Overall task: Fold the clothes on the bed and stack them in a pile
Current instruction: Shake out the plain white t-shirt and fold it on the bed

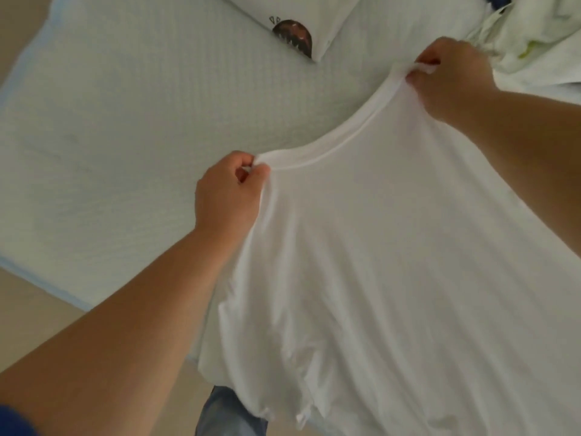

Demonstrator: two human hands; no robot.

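Head view, the only one: white T-shirt [393,247] held up off the bed [125,121] by its shoulders, neckline stretched in a shallow arc between the two grips, body hanging down toward the camera and over the bed's near edge. Left hand [228,196] curled tight at the near end of the collar, thumb and forefinger pinching a small bunch of fabric, remaining fingers folded into the palm. Right hand [452,77] doing the same at the far end of the collar, fingertips closed on a gathered fold, knuckles turned up. Held wide apart this way probably to pull the cloth taut and let wrinkles drop out, so that the shirt can go down flat before folding; hem crumpled and bunched low in the frame, so not yet smooth. Open stretch of quilted mattress ahead and to the left, a likely landing place for the shirt. Folded white garment [301,29] with a dark round print lying near the top of the bed, apparently the start of the pile and set clear of the working space. Loose heap of pale clothes [534,36] at the upper right, just beyond the right hand, seemingly waiting for folding. Jeans leg [226,413] and pale floor visible at the bottom, standing position close against the bed's edge.
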